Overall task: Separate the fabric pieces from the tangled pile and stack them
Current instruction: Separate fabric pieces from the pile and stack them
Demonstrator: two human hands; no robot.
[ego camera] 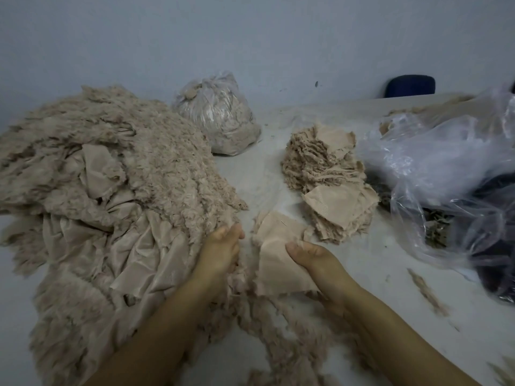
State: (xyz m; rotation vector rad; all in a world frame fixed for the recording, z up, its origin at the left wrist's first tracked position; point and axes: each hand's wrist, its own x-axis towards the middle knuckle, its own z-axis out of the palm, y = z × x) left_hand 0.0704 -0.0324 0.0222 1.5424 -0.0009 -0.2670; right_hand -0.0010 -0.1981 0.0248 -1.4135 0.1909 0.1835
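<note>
Pale table fills the view under a blue-grey wall, and both hands are at work near the front edge. Right hand pinches a flat beige fabric piece, thumb on top, just right of the tangled pile. Left hand digs into that pile's near edge; fingers buried, so I cannot tell how tightly it grips. Beyond, right of centre, the stack already stands tall, yet the heap at left looks far bigger: plenty left, I judge. Loose fluff litters the surface. Crumpled clear plastic crowds the stack's right side; 1 stuffed bag sits far back.
</note>
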